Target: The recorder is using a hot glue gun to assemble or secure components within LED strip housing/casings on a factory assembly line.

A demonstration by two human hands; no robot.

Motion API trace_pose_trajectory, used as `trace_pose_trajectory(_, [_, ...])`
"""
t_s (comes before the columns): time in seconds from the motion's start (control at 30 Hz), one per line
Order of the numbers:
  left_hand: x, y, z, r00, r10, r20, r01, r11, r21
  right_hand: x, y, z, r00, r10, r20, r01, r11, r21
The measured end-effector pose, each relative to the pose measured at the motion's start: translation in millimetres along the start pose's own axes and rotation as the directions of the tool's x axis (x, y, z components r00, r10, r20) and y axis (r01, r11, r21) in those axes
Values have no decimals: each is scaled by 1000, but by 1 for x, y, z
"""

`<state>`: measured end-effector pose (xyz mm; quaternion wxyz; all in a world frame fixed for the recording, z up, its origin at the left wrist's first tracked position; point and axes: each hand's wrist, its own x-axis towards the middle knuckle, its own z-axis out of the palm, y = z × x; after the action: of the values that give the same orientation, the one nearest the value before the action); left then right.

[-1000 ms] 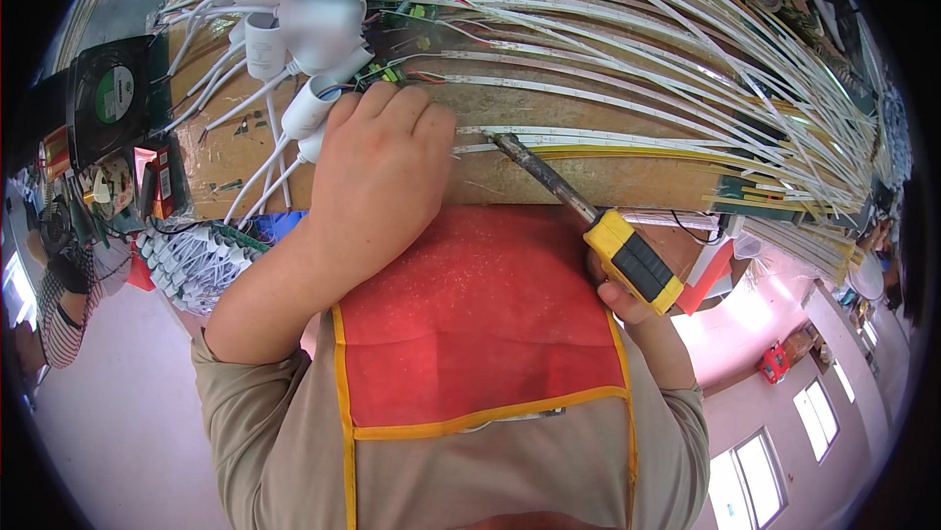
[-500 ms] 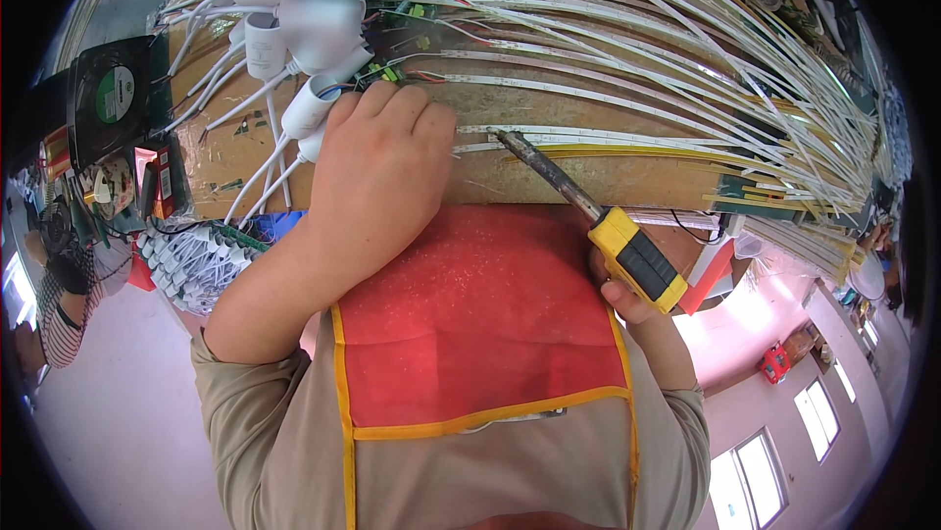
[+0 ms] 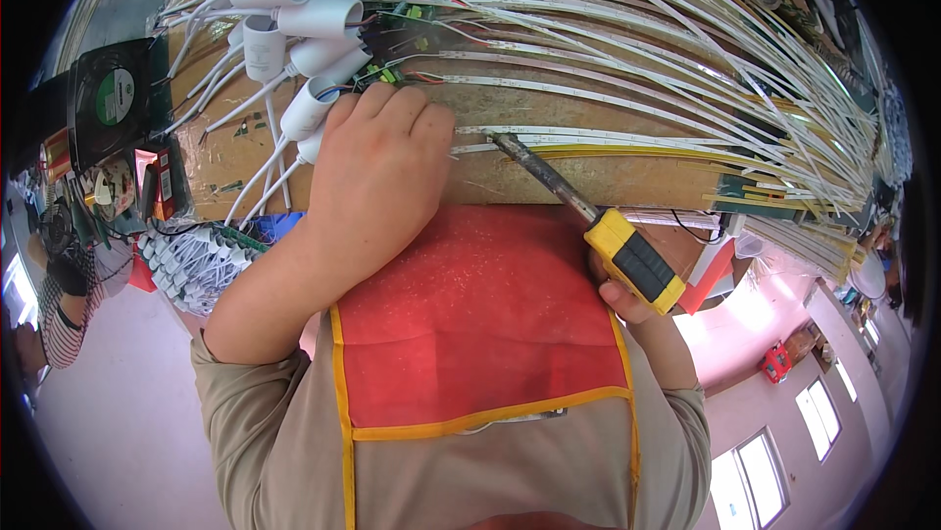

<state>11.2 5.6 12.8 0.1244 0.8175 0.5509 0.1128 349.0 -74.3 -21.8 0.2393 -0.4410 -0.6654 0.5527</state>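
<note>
One iron, held in right grip behind tip, presumably for heat clearance; left grip beside cup, fingertips hidden, can't tell if holding.

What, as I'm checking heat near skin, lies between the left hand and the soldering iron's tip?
In the head view, white strips and brown board lie between the left hand and the tip of the soldering iron.
</note>
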Motion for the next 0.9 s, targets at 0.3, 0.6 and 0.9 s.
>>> trace_pose_trajectory(0.3, [1, -1, -1, 1000, 2, 9, -2, 1000, -5, 0, 1, 0, 999, 18, 36, -18, 1000, -6])
trace_pose_trajectory(0.6, [0, 0, -1, 1000, 0, -3, 0, 1000, -5, -5, 6, 2, 996, 89, 15, -90, 993, 80])
trace_pose_trajectory(0.9, [-2, 0, -12, 999, -19, 41, 23, 994, -103, -7, 6, 2, 998, 56, -25, -56, 998, 5])
